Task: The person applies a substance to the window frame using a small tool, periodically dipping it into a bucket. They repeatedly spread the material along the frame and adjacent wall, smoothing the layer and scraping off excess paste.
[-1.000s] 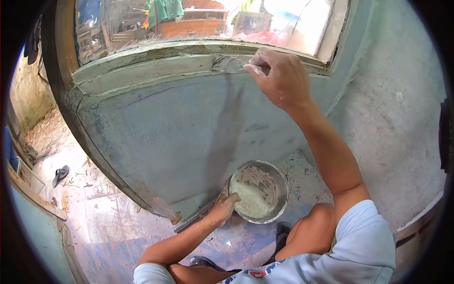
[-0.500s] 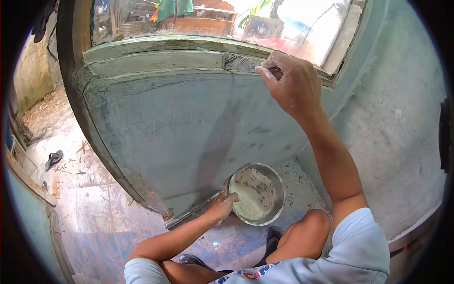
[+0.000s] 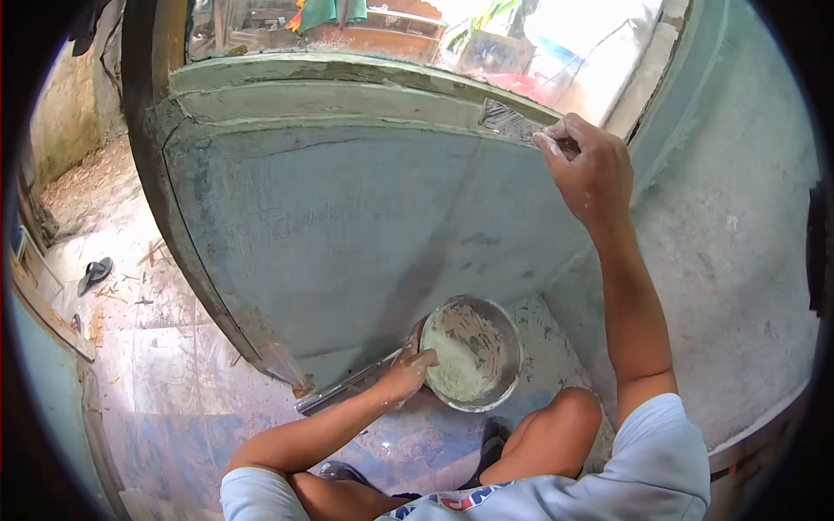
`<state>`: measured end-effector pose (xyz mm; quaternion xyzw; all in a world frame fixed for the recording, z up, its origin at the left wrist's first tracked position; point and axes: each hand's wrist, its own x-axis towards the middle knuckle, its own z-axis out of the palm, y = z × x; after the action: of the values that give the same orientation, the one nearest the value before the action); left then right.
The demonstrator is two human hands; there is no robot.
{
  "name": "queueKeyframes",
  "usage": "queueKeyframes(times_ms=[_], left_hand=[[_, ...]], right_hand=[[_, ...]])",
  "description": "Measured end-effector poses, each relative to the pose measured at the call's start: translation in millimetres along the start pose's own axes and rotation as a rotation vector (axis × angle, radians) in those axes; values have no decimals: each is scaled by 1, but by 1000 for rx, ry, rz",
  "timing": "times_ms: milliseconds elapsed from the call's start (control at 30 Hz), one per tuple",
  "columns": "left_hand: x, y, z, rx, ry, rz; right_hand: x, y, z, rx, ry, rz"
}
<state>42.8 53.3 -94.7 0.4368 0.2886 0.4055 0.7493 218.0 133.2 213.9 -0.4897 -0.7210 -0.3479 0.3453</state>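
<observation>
My left hand (image 3: pixel 408 375) grips the left rim of a round metal bowl (image 3: pixel 514 356), its thumb over the edge. Pale, wet paste (image 3: pixel 459 369) lies inside the bowl and is smeared on its wall. My right hand (image 3: pixel 592 165), spotted with white, pinches a flat scraper blade (image 3: pixel 511 120). The blade lies against the ledge (image 3: pixel 347 102) under the window, near its right end. The scraper's handle is hidden in my fingers. Below the ledge, the blue-grey wall panel (image 3: pixel 330 226) shows dark smudges and a shadow.
Rough grey wall (image 3: pixel 721 252) stands close on the right. A dark curved frame (image 3: pixel 143 165) edges the panel on the left. Beyond it, a black sandal (image 3: pixel 95 276) and scattered chips lie on the tiled floor (image 3: pixel 165 373). The window (image 3: pixel 417 35) shows plants outside. My knees are bent near the bowl.
My right hand has moved right along the ledge with the scraper. The view has shifted slightly. My left hand keeps its hold on the bowl.
</observation>
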Motion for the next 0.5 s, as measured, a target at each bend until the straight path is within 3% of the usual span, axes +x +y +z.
queueKeyframes(times_ms=[300,433,500], left_hand=[[4,1,1,21,-8,-35],[-7,22,13,-22,48,-146],[0,7,4,13,30,-103]], right_hand=[[13,-40,10,61,-14,-88],[10,-29,17,-8,39,-135],[6,-18,12,-51,40,-110]])
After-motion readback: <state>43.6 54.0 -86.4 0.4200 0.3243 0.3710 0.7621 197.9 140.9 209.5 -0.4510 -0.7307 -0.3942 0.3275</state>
